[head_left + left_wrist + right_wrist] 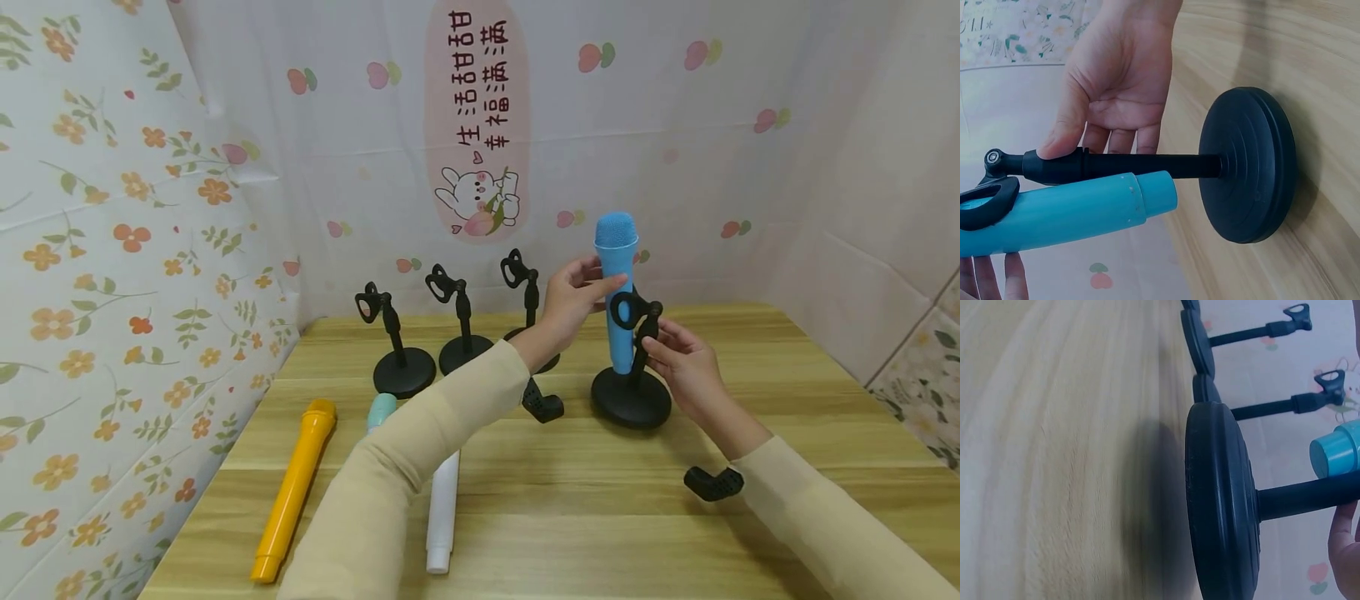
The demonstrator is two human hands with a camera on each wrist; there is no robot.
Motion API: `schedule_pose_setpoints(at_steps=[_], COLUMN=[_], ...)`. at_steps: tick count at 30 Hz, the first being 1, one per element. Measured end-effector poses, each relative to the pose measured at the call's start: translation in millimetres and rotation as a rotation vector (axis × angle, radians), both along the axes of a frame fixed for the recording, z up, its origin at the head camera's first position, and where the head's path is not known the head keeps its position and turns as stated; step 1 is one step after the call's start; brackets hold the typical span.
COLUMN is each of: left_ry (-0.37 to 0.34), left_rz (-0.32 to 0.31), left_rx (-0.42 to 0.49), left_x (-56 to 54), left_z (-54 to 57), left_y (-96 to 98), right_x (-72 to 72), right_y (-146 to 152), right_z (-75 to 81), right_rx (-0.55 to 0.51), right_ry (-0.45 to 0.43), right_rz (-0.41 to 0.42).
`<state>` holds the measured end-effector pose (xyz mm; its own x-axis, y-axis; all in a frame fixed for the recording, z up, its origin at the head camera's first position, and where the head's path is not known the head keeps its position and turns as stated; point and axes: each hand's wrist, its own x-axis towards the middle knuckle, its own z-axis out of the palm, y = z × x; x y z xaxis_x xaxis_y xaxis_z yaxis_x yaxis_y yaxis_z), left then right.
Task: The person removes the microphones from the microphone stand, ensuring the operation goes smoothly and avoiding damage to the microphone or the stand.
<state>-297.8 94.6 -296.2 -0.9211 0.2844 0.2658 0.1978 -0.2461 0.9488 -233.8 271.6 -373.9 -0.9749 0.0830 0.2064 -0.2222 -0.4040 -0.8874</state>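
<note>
My left hand (567, 302) grips a blue microphone (615, 262) below its mesh head, thumb across the front. The microphone stands nearly upright, head up. The ring clip (1000, 209) of a black tabletop stand goes round its body in the left wrist view. My right hand (686, 367) holds that stand's post (1154, 165) just under the clip joint, thumb on the near side. The stand's round base (630, 400) is at the tabletop, with the microphone's lower end just above it. In the right wrist view, the microphone's end (1329, 456) shows beside the post.
Three more black stands (403, 371) line the back of the table. At the front left lie an orange microphone (294, 492) and a white one (442, 517); a mint-green piece (382, 408) is partly hidden by the left sleeve. A patterned cloth (360, 167) hangs behind.
</note>
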Motion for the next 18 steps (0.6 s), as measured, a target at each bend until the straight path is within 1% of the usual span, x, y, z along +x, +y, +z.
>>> schedule_pose_setpoints(at_steps=[9,13,18], left_ry=[0.029,0.032,0.025], left_rz=[-0.016,-0.011,-0.005], left_rx=[0.009,0.011,0.013], left_x=[13.0,18.8,23.4], left_z=[1.0,0.0,-2.3], left_y=[-10.8,-14.4,-17.4], right_x=[12.1,15.8,19.6], right_y=[-6,-8,-9], right_z=[2.4,1.4,-0.2], right_rx=[0.02,0.026,0.041], right_ry=[-0.017,-0.021,-0.024], right_rz=[0.024,0.038,0.045])
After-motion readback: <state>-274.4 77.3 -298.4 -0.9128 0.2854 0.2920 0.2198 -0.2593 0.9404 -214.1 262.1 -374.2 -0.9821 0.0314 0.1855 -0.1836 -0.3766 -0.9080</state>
